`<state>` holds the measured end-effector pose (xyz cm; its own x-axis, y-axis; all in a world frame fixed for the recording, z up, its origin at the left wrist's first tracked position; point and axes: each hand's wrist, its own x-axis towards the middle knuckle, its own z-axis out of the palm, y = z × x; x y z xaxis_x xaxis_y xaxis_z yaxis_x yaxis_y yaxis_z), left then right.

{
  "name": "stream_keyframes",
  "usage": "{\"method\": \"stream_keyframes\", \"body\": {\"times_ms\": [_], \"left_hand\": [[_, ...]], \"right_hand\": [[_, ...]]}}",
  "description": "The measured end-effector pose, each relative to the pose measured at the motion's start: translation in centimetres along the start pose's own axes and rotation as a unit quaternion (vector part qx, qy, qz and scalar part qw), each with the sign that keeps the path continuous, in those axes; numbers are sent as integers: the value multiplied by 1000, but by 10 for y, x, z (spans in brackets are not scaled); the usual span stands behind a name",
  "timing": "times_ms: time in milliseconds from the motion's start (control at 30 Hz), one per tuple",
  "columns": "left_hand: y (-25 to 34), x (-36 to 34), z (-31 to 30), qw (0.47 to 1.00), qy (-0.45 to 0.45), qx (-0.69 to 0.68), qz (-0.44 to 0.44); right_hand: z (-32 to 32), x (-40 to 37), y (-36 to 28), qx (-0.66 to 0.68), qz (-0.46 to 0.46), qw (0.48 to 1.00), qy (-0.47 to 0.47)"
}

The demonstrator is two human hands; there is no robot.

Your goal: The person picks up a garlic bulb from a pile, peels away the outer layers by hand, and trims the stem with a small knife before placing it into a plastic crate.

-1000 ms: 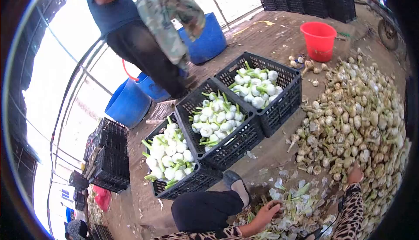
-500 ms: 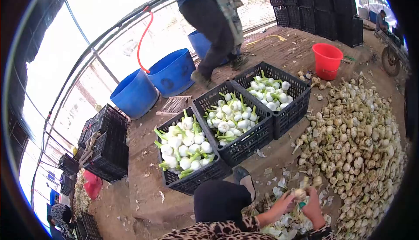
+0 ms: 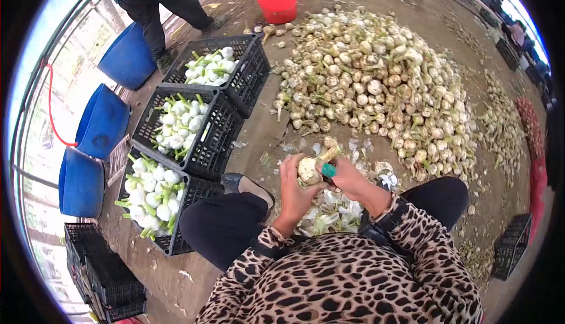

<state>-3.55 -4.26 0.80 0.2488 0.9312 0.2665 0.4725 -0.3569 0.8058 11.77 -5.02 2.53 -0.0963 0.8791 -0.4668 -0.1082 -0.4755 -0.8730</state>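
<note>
A garlic bulb [image 3: 308,171] with a short stalk is held up over the floor between my knees, its skin partly pale and partly brown. My left hand [image 3: 293,188] is wrapped around the bulb from the left. On the other side, my right hand [image 3: 351,180] is closed at the bulb's stalk end. A small green piece [image 3: 328,170] shows at the right thumb; whether it is a finger cover or a tool, I cannot tell. Under both hands lie peeled garlic skins [image 3: 332,213].
Black crates [image 3: 203,141] of white garlic stand in a row at my left. A large heap of unpeeled garlic [image 3: 376,82] spreads ahead and right. Beyond are a red bucket [image 3: 276,5], blue tubs [image 3: 101,123] and a standing person [image 3: 159,0]. Stacked crates [image 3: 109,271] sit lower left.
My view has swung right and down, so crates and tubs shift left and the heap comes to the middle. Both hands stay on the garlic bulb, now more fully visible.
</note>
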Motion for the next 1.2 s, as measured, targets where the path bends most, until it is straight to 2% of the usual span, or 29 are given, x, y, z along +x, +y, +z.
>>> {"method": "stream_keyframes", "body": {"times_ms": [233,333,467,600,633,700,733,833,867,967,1000,1100,1133,1200], "left_hand": [[6,-6,-3,998,24,31,52],[9,-7,-4,998,14,28,46],[6,-3,-5,999,1,4,52],[-11,-6,-1,965,-61,-232,-108],[-12,-5,-1,943,-74,-295,-138],[-13,-5,-2,882,-97,-415,-198],[-3,-6,0,792,-61,-544,-269],[-25,-5,-7,606,-185,-705,-319],[-38,-2,-3,525,-246,-755,-307],[0,6,-2,668,-116,-609,-412],[-2,5,2,669,-108,-637,-366],[-12,-6,8,742,-118,-595,-285],[-14,-5,4,725,-128,-612,-288],[-7,-3,0,706,-125,-632,-294]], "right_hand": [[3,-8,4,32,-58,998,19],[-3,0,19,6,-136,991,6],[-8,-9,13,-67,-118,991,20],[-11,-14,7,-118,-116,986,25],[-11,-14,7,-126,-119,984,27],[-12,-11,8,-153,-260,953,20],[-12,-10,7,-166,-329,930,15],[-12,-24,-11,-199,-237,950,-37],[-11,-20,-5,-162,-256,952,-38],[-11,-19,-6,-195,-202,960,4],[-9,-23,-9,-230,-229,945,31],[-6,-14,11,-319,-372,869,74],[-7,-15,9,-272,-372,887,40],[-12,-18,9,-157,-287,945,-26]]}}
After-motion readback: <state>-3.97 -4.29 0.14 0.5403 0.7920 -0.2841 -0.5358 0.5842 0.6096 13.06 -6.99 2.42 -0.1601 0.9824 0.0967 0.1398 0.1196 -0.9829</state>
